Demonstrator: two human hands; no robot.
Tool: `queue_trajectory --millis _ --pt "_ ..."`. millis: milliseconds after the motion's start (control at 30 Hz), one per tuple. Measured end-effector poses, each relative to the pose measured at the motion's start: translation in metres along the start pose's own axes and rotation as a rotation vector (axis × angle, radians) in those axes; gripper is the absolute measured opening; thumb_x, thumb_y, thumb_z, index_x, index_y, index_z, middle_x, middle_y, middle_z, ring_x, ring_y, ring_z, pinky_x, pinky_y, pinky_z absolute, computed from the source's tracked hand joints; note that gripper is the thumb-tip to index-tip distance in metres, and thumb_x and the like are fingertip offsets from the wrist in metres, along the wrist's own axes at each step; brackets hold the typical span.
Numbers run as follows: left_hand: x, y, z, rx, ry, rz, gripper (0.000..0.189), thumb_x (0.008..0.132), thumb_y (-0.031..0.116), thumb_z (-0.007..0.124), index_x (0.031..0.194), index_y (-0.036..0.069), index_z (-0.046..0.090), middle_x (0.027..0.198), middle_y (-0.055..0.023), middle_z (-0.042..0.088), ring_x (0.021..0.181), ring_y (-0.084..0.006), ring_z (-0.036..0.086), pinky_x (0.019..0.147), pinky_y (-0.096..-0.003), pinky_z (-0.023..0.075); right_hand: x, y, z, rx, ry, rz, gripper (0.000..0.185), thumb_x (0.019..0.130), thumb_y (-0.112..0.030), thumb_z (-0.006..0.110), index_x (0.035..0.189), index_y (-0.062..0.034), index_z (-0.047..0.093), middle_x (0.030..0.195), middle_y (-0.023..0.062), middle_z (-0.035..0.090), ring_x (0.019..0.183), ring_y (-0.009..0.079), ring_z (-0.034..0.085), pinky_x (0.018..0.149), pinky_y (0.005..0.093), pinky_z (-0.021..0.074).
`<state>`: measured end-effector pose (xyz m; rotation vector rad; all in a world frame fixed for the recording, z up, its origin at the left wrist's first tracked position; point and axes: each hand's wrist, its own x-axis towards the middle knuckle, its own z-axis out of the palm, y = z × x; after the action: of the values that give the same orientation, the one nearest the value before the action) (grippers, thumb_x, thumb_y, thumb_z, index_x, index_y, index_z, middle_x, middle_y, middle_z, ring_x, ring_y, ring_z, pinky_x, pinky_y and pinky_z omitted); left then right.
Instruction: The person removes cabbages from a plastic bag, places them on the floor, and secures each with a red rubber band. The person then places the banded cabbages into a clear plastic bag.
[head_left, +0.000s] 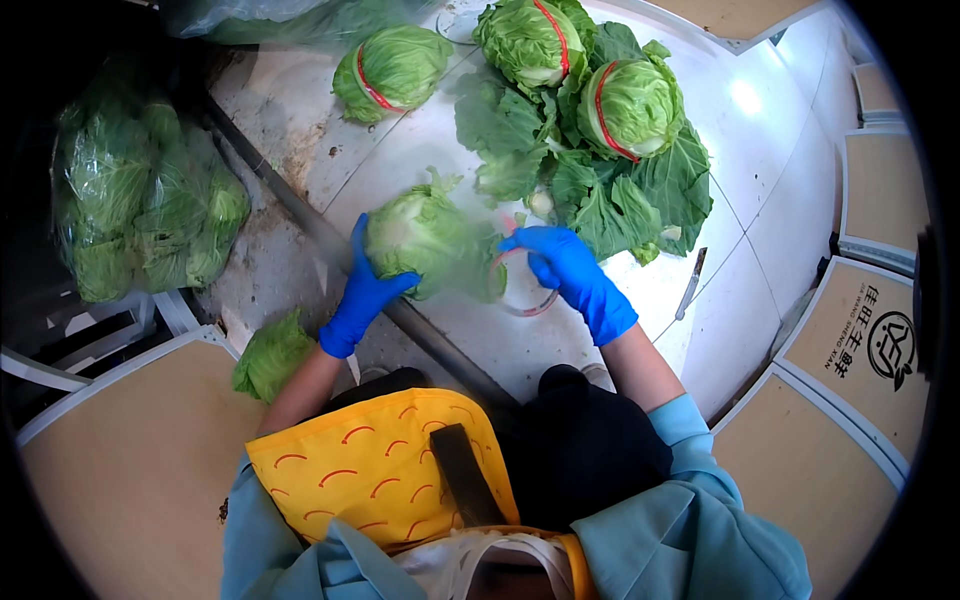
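Note:
My blue-gloved left hand (367, 292) grips the near left side of a pale green cabbage head (412, 236), thumb and fingers spread around it. No red band shows on this head. To its right, my blue-gloved right hand (576, 274) holds a roll of red tape (525, 312), whose ring hangs below the fingers. A blurred pinkish strip shows by the fingertips. Haze in the view softens the cabbage's right side. Beyond my hands sit a cabbage with a red band (397, 71), another banded cabbage (529, 45), and a third banded cabbage (634, 109).
Loose outer leaves (615, 210) spread over the white tiled floor (757, 187). A small knife (691, 283) lies to the right. Bagged cabbages (142, 202) stand at left. An unbanded cabbage (274, 356) rests near my left forearm. A dark bar (442, 345) crosses before me; printed panels (847, 330) line the right.

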<state>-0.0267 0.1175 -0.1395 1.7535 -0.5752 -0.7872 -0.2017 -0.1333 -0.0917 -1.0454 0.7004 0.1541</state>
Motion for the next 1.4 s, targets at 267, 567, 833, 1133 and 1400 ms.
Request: queue_trajectory --millis 267,567,833,1133,1400 --pt "-0.009 0.01 0.022 0.157 -0.072 0.087 0.115 0.056 0.023 0.086 0.143 0.004 0.013 0.143 -0.0158 0.023 0.131 -0.0277 0.028 0.107 -0.0388 0.0289 0.034 -0.003 0.048 -0.213 -0.227 -0.056 0.016 0.081 -0.016 0.061 0.088 -0.0057 0.072 0.069 0.0048 0.063 0.054 0.0106 0.049 0.053 0.0249 0.0424" --pt "-0.007 0.024 0.017 0.294 -0.151 0.148 0.113 0.059 0.027 0.085 0.143 0.004 0.012 0.143 -0.0177 0.021 0.131 -0.0289 0.028 0.108 -0.0395 0.0274 0.051 0.006 0.045 -0.494 -0.246 -0.084 0.019 0.077 -0.025 0.064 0.076 -0.0102 0.075 0.057 0.008 0.061 0.05 0.0129 0.052 0.052 0.0269 0.0433" --pt "0.008 0.032 0.04 0.192 0.089 -0.02 0.091 0.071 0.022 0.077 0.14 -0.001 0.022 0.134 -0.0179 0.036 0.123 -0.0257 0.039 0.102 -0.0359 0.0343 0.052 0.004 0.05 -0.603 -0.205 -0.08 0.018 0.073 -0.027 0.065 0.074 -0.0126 0.075 0.054 0.0082 0.059 0.049 0.014 0.053 0.051 0.028 0.0435" --pt "0.017 0.027 0.029 0.039 0.116 -0.095 0.081 0.075 0.019 0.074 0.139 0.001 0.027 0.131 -0.0168 0.04 0.119 -0.0232 0.043 0.099 -0.0328 0.0362 0.012 -0.039 0.054 -0.434 -0.231 0.213 0.031 0.085 -0.036 0.055 0.078 -0.0093 0.07 0.054 0.0052 0.055 0.049 0.012 0.053 0.049 0.0281 0.0422" --pt "0.023 0.022 0.016 0.007 0.095 -0.164 0.076 0.079 0.016 0.07 0.14 0.003 0.027 0.133 -0.0148 0.038 0.119 -0.0211 0.04 0.1 -0.0313 0.0356 0.009 0.028 0.009 -0.203 -0.158 0.161 0.031 0.085 -0.034 0.062 0.087 -0.0036 0.07 0.053 -0.0033 0.043 0.046 0.0059 0.033 0.043 0.0244 0.0274"
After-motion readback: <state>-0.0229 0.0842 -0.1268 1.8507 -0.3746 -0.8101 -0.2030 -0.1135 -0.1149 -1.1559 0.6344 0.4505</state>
